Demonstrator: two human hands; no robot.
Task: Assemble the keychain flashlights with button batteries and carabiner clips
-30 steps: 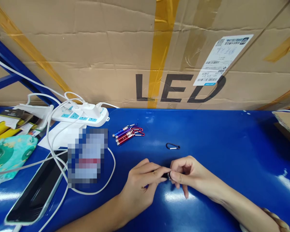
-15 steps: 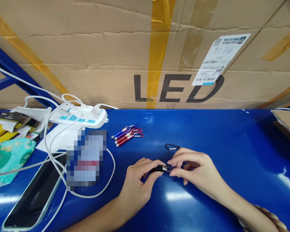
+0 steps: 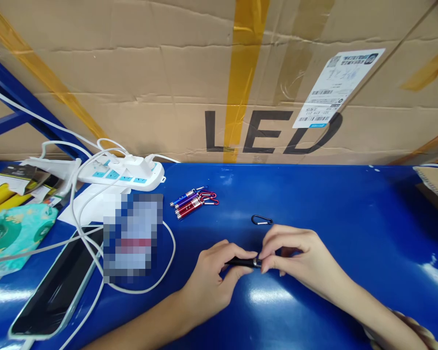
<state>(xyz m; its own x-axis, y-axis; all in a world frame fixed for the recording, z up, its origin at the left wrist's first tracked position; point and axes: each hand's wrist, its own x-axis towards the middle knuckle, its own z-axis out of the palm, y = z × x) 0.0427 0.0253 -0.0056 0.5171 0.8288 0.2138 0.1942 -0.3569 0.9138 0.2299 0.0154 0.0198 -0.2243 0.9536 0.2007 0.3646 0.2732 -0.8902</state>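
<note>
Between thumb and fingers, my left hand (image 3: 216, 277) grips a slim black keychain flashlight (image 3: 240, 262) lying nearly level above the blue table. My right hand (image 3: 295, 250) pinches the flashlight's silver end; its fingertips cover the very tip. Just beyond my right fingers, a black carabiner clip (image 3: 262, 220) rests on the table, apart from the hands. Further back and left, several similar keychain flashlights (image 3: 190, 207) in red, purple and blue lie side by side, with small clips at their ends.
A large cardboard box (image 3: 168, 78) marked LED backs the blue table (image 3: 314, 194). On the left are a white power strip (image 3: 156, 179), tangled white cables, a phone (image 3: 58, 291), a blurred-out item (image 3: 135, 238) and a green tissue pack (image 3: 18, 238). Another carton (image 3: 436, 187) stands at right.
My left fingers have slid further along the flashlight toward its silver end. The right fingertips have closed over that end. The view has shifted slightly.
</note>
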